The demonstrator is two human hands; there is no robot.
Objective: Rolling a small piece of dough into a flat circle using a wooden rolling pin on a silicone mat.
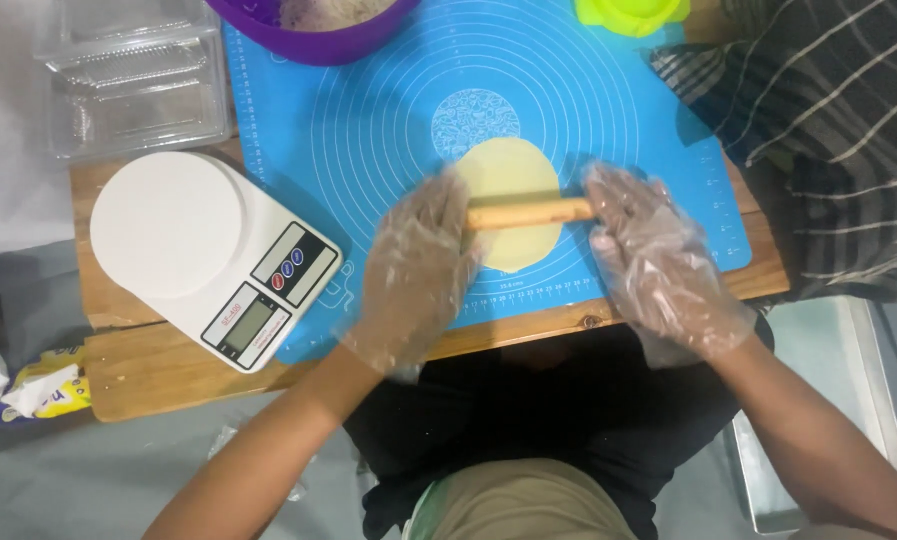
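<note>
A flat oval of pale yellow dough [510, 172] lies on a blue silicone mat [389, 130] marked with rings. Across the dough rests a wooden rolling pin [529, 213]. My left hand [417, 272], in a clear plastic glove, presses flat on the pin's left end. My right hand [659, 262], gloved the same way, presses on its right end. Both palms lie over the pin with fingers spread forward.
A white kitchen scale [204, 250] stands on the low wooden table [139, 370] at the left. A purple bowl [319, 35] sits at the mat's top edge, a green object [631, 12] at top right, clear plastic boxes [134, 85] at top left. A striped cloth [819, 130] lies to the right.
</note>
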